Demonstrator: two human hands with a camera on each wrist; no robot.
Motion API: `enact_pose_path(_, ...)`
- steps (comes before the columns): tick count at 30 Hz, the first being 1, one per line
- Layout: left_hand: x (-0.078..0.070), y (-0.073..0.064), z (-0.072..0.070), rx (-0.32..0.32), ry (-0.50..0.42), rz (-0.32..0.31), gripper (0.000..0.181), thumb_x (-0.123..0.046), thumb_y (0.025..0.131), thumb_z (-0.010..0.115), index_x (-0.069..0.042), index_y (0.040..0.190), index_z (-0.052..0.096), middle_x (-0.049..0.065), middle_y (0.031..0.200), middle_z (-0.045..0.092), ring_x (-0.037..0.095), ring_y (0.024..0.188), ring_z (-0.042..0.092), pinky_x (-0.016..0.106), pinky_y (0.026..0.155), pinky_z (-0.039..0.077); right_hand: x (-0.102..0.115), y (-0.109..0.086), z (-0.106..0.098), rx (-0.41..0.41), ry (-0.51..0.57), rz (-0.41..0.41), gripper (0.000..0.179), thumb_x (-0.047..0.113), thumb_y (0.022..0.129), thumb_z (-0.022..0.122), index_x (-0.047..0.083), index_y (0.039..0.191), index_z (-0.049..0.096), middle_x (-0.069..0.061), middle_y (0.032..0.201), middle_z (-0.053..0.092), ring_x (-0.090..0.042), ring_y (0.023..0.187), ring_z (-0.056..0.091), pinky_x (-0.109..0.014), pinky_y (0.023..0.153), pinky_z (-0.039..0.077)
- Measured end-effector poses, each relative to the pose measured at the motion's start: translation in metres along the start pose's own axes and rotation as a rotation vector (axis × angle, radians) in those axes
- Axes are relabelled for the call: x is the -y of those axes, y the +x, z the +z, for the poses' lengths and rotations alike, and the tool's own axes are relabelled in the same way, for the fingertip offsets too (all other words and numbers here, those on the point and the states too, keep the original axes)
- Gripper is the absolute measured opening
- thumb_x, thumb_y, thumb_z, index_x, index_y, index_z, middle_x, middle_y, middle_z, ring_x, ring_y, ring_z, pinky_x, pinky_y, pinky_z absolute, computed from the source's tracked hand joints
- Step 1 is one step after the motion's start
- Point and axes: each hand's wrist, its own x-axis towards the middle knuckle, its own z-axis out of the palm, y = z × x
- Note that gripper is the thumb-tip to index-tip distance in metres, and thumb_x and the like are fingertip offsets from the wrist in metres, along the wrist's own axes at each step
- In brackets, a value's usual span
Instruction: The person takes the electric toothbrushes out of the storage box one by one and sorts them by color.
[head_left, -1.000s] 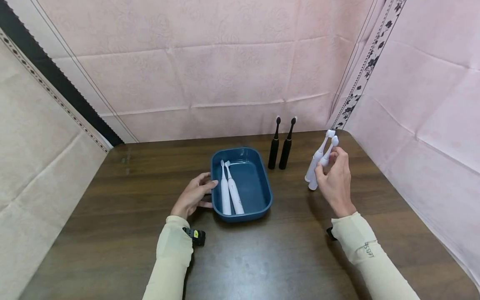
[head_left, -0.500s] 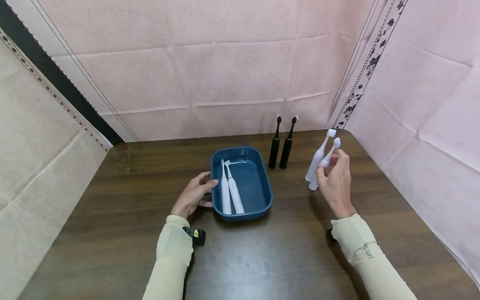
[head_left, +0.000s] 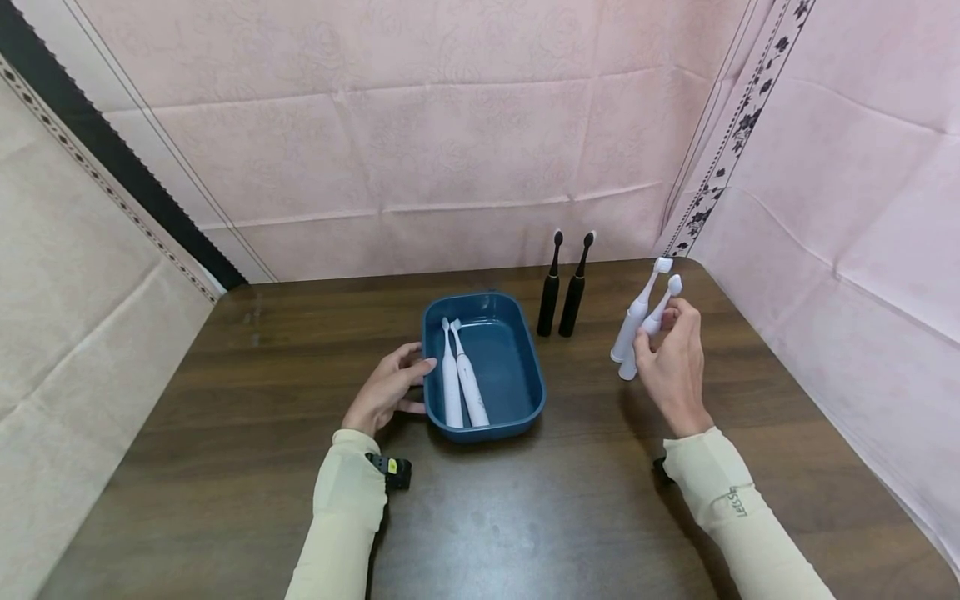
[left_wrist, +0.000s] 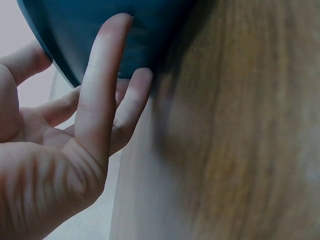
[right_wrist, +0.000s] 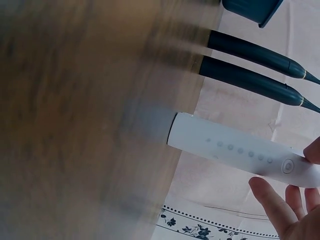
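My left hand (head_left: 390, 387) holds the left side of a blue tray (head_left: 517, 421), thumb at the rim and fingers against the outer wall. In the left wrist view the fingertips touch the tray's blue wall (left_wrist: 150, 30). Two white electric toothbrushes (head_left: 470, 392) lie side by side inside, along the left. At the right, my right hand (head_left: 672, 358) pinches the upper handle of an upright white electric toothbrush (head_left: 628, 367). Its button side shows in the right wrist view, base right at the tabletop. Just behind it stands another white electric toothbrush (head_left: 630, 329).
Two black electric toothbrushes (head_left: 561, 307) stand upright between the tray and the white pair. All are on a dark wooden table (head_left: 480, 517). A pink cloth (head_left: 465, 167) hangs along the table's back edge, with more cloth at both sides.
The toothbrush in my right hand has shifted slightly, its head moving a little right and away from the one behind. My left hand and the tray stay in place.
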Motion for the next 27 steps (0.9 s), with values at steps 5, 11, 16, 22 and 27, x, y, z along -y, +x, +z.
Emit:
enact_pose_path(5,0.000,0.000,0.000,0.003,0.001,-0.002,0.060,-0.037,0.091,0.059,-0.021,0.143,0.034,0.007,0.134,0.047,0.031,0.117,0.054,0.046,0.073,0.058,0.002,-0.002,-0.002,0.014,-0.009,0.009,0.054,0.008,0.082,0.064,0.003,0.128,0.036,-0.018,0.103,0.049,-0.025,0.091,0.055,-0.014,0.060,0.038)
enact_pose_path(11,-0.001,0.000,0.000,0.000,0.000,-0.005,0.057,-0.035,0.091,0.058,-0.022,0.142,0.035,0.007,0.134,0.047,0.031,0.117,0.054,0.046,0.073,0.058,0.004,-0.005,-0.005,0.030,-0.007,0.047,0.057,0.011,0.082,0.066,0.005,0.129,0.035,-0.018,0.109,0.047,-0.025,0.096,0.056,-0.023,0.063,0.053)
enact_pose_path(16,0.000,0.000,-0.001,-0.001,0.000,-0.001,0.061,-0.039,0.089,0.060,-0.022,0.142,0.034,0.007,0.135,0.046,0.032,0.118,0.053,0.046,0.073,0.058,0.008,-0.008,-0.010,-0.001,-0.014,0.068,0.056,0.013,0.082,0.066,0.007,0.129,0.038,-0.017,0.110,0.049,-0.023,0.099,0.055,-0.026,0.068,0.056)
enact_pose_path(22,0.000,0.000,-0.002,-0.004,0.002,0.004,0.057,-0.035,0.092,0.058,-0.021,0.142,0.034,0.007,0.135,0.045,0.032,0.117,0.054,0.046,0.073,0.058,0.017,-0.010,-0.015,-0.055,0.042,0.047,0.051,0.012,0.082,0.065,0.005,0.127,0.041,-0.018,0.107,0.051,-0.023,0.098,0.055,-0.044,0.074,0.057)
enact_pose_path(27,0.000,0.000,-0.001,-0.003,0.002,-0.002,0.061,-0.038,0.090,0.060,-0.022,0.142,0.034,0.007,0.135,0.045,0.032,0.118,0.053,0.045,0.073,0.058,0.032,-0.009,-0.019,-0.085,0.090,-0.006,0.047,0.008,0.083,0.063,0.001,0.124,0.042,-0.016,0.104,0.052,-0.020,0.100,0.056,-0.040,0.075,0.057)
